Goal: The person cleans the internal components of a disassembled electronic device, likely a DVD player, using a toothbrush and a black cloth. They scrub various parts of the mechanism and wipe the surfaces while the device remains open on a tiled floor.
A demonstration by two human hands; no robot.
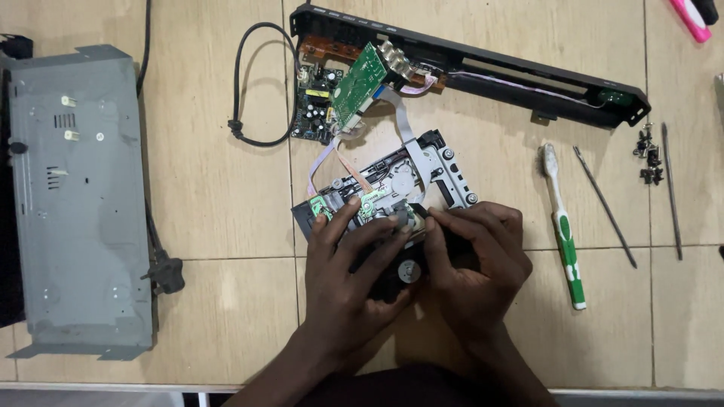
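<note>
We hold a black disc drive mechanism (411, 192) on the tiled floor (219, 301), low in the middle of the view, with both hands wrapped over its near end. Our left hand (348, 271) lies across it with fingers spread, fingertips touching the small green boards on its top edge. Our right hand (473, 260) is closed on the right side, thumb and forefinger pinched at a small part near the centre. Ribbon cables run from the mechanism up to a green circuit board (354, 87) beside a long black front panel (483, 64). A grey metal cover (75, 196) lies well apart at left; a green-and-white toothbrush (564, 226) lies just right of our hands.
</note>
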